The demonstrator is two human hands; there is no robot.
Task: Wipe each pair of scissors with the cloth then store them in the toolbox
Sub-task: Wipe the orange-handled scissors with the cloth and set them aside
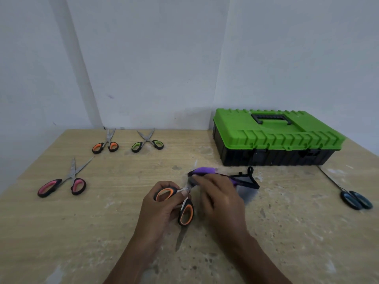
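**A:** As you sweep from the left edge of the table (61, 232), what comes first?

**B:** The pink scissors (61, 186), blades spread, at nine o'clock from the hands. Farther back, at eleven o'clock, lie the far orange scissors (105, 145). Near them on the right are the green scissors (147, 144), also spread.

**A:** And the hands?

**B:** The left hand (162, 206) has its fingers curled round one handle loop of the held orange scissors (185, 212), which are open. One blade points to six o'clock, toward the person. The other runs up into the cloth (205, 171).

**A:** Who holds the cloth?

**B:** The right hand (219, 197), with bent fingers pinching the purple, black-edged fabric around that upper blade. It is blurred, so I cannot tell the exact finger placement.

**A:** The toolbox?

**B:** The toolbox (276, 138) sits at two o'clock, near the table's back edge, with its green lid down on the black base and its handle flat.

**A:** Farther right?

**B:** The dark scissors (355, 198) lie at three o'clock with blades together, their tips aimed at eleven o'clock.
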